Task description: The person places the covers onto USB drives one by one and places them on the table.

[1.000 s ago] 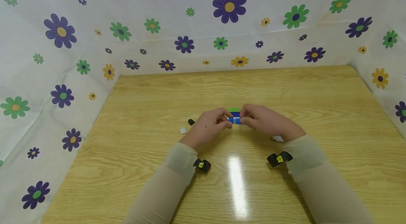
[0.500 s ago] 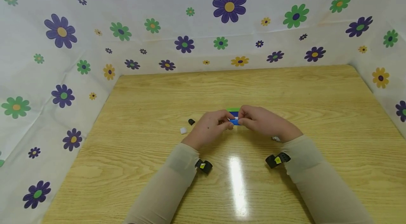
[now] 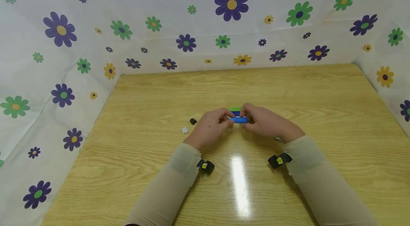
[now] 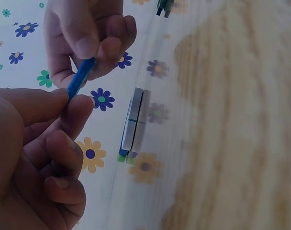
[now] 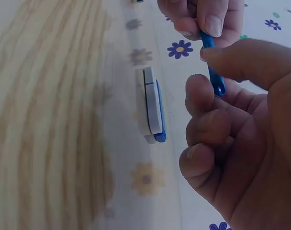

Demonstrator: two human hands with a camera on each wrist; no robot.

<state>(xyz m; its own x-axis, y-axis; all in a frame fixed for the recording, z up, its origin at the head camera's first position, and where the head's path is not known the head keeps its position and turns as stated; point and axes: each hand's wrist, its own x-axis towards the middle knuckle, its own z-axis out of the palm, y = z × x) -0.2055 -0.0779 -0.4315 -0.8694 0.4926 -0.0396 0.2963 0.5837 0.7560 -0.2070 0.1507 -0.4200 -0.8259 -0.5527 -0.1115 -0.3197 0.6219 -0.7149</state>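
A blue USB flash drive (image 3: 238, 120) is held level between my two hands above the table, its two blue parts meeting end to end. My left hand (image 3: 211, 126) pinches its left end between thumb and index finger. At the other end, thumb and fingers of my right hand (image 3: 262, 121) hold the drive, whose tip shows a small loop in the right wrist view. Just behind the hands, a green flash drive (image 3: 236, 109), a dark blue flash drive (image 3: 235, 113) and a white flash drive (image 4: 132, 120) lie side by side, partly hidden by the fingers.
Left of my left hand lie a small black cap (image 3: 193, 121) and a white cap (image 3: 185, 130). A small object with a metal plug (image 3: 277, 138) is mostly hidden by my right wrist. Flowered cloth (image 3: 205, 23) lines the back and sides of the wooden table (image 3: 153, 105).
One second ago a gap split the blue flash drive into two pieces; the hands have brought them together into one length. Right fingers have shifted slightly, showing more of the drive.
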